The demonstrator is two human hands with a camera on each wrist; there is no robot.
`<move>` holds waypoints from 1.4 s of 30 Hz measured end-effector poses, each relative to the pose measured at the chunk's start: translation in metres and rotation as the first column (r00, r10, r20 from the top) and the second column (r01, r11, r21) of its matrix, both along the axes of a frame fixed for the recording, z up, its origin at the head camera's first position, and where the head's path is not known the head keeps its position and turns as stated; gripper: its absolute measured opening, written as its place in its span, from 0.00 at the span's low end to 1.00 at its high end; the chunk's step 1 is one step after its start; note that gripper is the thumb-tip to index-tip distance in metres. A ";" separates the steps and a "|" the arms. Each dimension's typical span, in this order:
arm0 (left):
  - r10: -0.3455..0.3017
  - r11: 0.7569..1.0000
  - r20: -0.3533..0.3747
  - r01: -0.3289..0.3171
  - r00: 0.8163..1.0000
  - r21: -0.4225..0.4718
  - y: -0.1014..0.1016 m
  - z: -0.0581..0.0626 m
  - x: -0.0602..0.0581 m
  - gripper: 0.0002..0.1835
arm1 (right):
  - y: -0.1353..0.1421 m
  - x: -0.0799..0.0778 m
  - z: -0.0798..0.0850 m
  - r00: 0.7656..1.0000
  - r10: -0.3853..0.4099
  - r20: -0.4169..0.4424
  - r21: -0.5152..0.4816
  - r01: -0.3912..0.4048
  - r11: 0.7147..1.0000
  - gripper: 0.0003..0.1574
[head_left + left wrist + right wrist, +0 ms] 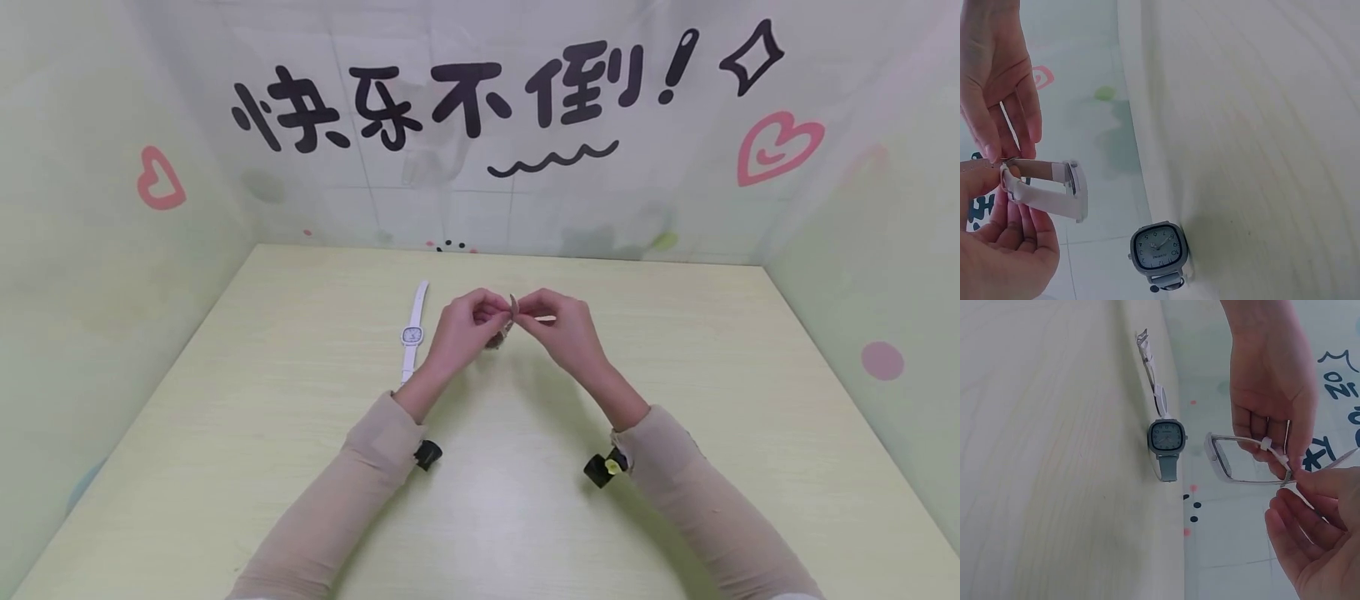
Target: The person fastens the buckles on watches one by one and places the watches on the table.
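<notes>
A wristwatch with a pale strap [513,305] is held up between both hands. My left hand [1013,250] pinches the strap near its buckle [1005,172], with the strap bent into a loop. On the other side of the buckle, my right hand [1319,534] pinches the strap between thumb and fingers. The watch case [1218,456] hangs at the far end of the loop, seen edge-on. Part of the buckle is hidden by fingertips.
A white watch [412,335] lies stretched out on the table [300,450], left of the hands. Close beyond the hands, a grey square-faced watch [1167,437] stands on the table. Printed curtain walls [450,208] enclose the table's back and sides.
</notes>
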State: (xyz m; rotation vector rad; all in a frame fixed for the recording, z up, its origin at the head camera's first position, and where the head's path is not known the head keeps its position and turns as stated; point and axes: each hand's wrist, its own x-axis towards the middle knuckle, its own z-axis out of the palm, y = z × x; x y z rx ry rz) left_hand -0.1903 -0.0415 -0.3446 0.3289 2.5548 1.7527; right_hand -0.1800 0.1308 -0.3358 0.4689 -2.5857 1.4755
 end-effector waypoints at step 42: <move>-0.115 0.988 -0.052 0.119 0.992 0.098 -0.011 0.005 0.002 0.11 | 0.004 0.001 -0.001 0.997 0.056 0.061 -0.292 -0.036 0.956 0.15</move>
